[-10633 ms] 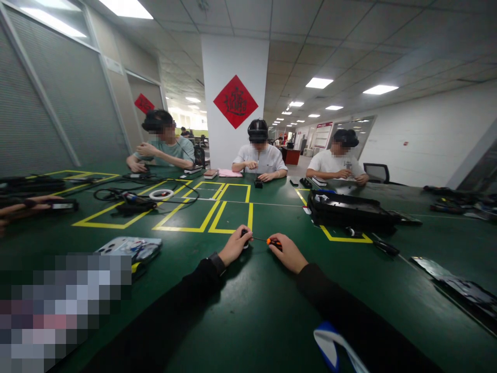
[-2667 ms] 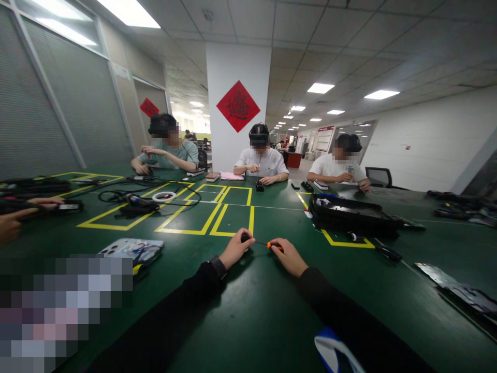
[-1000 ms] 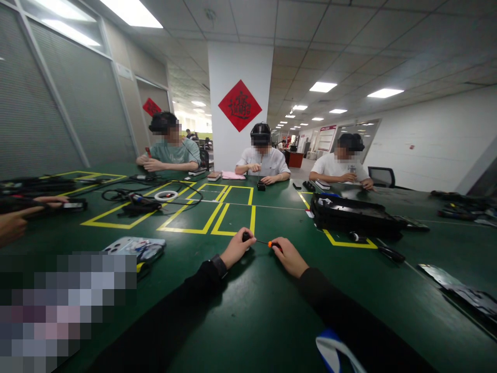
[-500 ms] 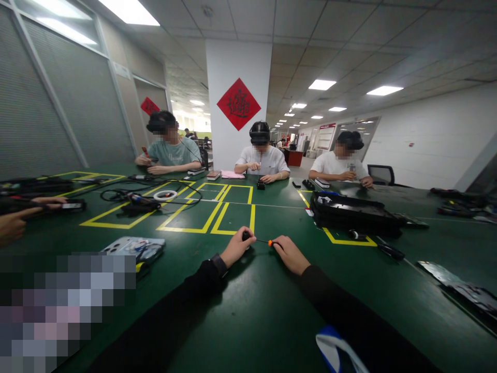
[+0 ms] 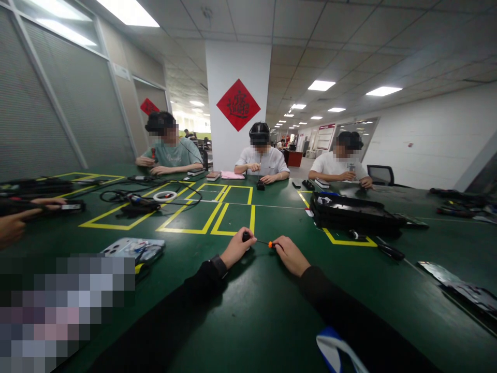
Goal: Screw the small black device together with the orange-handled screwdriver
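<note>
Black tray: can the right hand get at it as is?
Probably yes: bare table leads from the right hand to the black tray, though a screwdriver takes up that hand's grip.

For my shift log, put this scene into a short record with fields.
Left hand: the left hand grips a small dark part
Right hand: the right hand holds a screwdriver with an orange collar
Tool: shaft points toward the left hand; tip contact unclear
Surface: green table with yellow tape outlines
Far left: white ring among black cables
Far right: long black tray
Near right: blue and white strap
</note>
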Demonstrator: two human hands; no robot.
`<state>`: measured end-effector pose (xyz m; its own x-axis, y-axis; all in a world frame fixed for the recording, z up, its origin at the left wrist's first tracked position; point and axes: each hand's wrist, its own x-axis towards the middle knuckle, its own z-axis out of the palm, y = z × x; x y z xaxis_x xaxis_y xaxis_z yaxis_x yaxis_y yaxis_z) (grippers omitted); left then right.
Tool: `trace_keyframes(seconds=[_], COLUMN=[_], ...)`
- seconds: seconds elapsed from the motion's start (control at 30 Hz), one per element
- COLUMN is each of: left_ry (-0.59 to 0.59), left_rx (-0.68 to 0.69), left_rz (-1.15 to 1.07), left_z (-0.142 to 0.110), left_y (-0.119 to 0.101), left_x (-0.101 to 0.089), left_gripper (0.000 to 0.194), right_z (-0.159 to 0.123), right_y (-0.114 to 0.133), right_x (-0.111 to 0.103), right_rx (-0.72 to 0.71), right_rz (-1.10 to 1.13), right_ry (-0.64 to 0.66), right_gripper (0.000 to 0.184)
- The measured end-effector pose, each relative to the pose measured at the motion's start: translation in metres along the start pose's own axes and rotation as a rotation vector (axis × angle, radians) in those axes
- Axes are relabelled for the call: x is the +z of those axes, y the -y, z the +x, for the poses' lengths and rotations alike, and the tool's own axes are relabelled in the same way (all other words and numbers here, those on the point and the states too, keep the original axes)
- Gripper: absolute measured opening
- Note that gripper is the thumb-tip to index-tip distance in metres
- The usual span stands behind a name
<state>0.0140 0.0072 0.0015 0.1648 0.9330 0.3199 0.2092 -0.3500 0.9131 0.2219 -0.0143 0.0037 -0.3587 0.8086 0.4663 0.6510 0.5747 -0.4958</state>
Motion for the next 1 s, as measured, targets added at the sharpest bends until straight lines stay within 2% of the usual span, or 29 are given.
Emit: trace_keyframes(seconds=[0.2,0.5,0.67,1.0], left_ry=[0.025,0.040,0.031,0.058], left_rx=[0.064,0.044,0.064,0.081], left_rz=[-0.010,-0.042,-0.032,-0.006], left_z=[0.0023,0.0014,0.0017,0.0009], left_y=[0.0065,0.0050,0.0057,0.0062], left_x=[-0.0004,0.0015,0.0009,0.0005], left_gripper=[0.018,0.016,0.015,0.014], right_z=[-0.0008,0.0001,0.0005,-0.0006], right_y=[-0.0008,0.0000,0.0000,0.0020], right_x=[-0.0003,-0.0001,-0.0015,-0.0004], right_rx=[-0.003,0.042,0.003,0.017], right_rz=[0.012,0.064,0.031,0.053], right_ry=[-0.016,-0.018,-0.021,-0.007], right_gripper=[0.018,0.016,0.015,0.017])
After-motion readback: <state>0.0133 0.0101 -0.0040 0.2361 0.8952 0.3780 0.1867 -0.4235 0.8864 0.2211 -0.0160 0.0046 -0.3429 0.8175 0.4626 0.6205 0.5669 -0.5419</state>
